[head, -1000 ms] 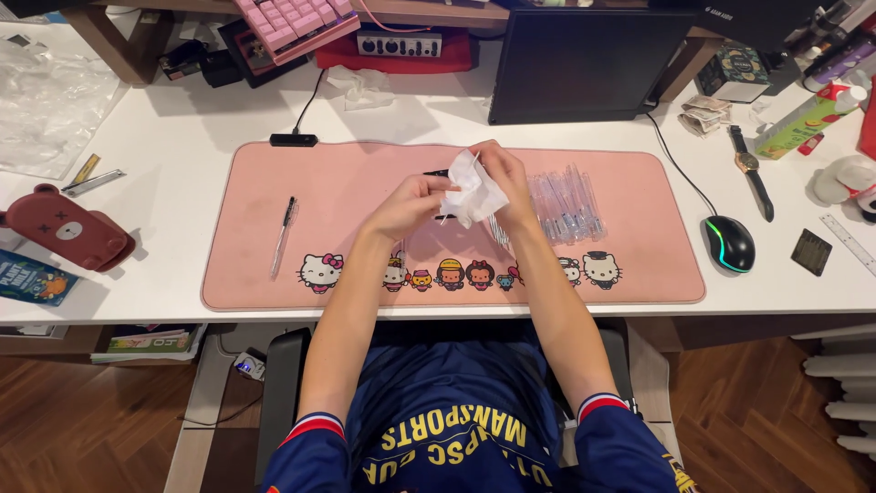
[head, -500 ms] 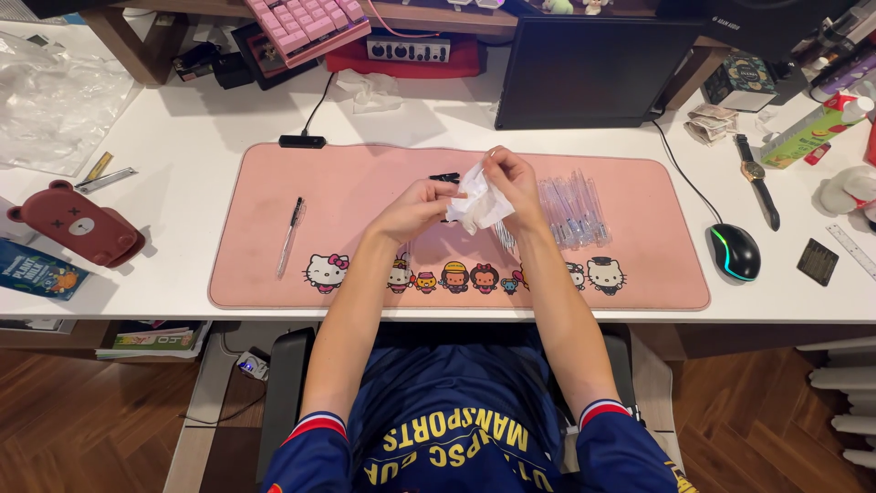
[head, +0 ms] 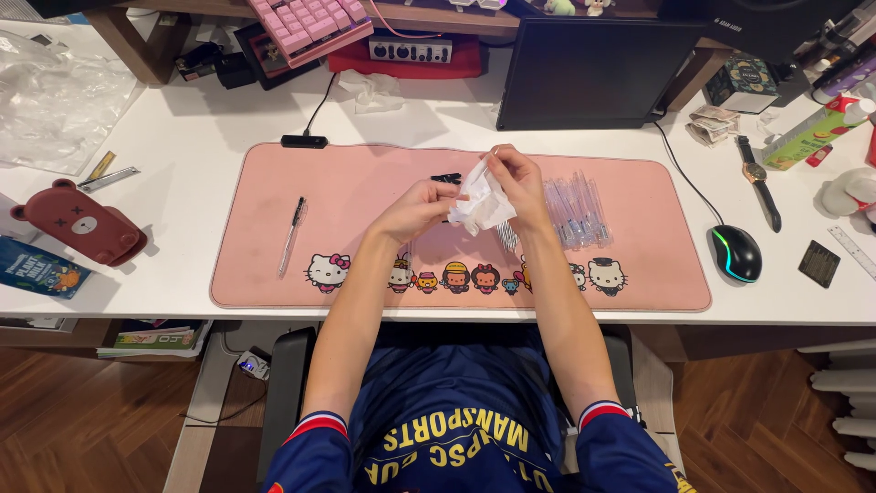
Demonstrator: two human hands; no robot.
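Observation:
Both hands are raised over the middle of a pink desk mat with cartoon figures along its front edge. My right hand pinches a crumpled white tissue from above. My left hand is closed beside the tissue's left edge and seems to grip a thin pen that the tissue wraps; a small black cap lies just beyond the fingers. A row of several clear pens lies on the mat right of my right hand. One more pen lies alone at the mat's left.
A dark monitor stands behind the mat, a pink keyboard on a shelf at the back. A black mouse, a wristwatch and a small black card lie right. A brown bear-shaped case and clear plastic wrap lie left.
The hands stay over the mat's middle, working the tissue; my right hand's fingers have shifted on top of it. The view has drifted slightly. Nothing else has moved.

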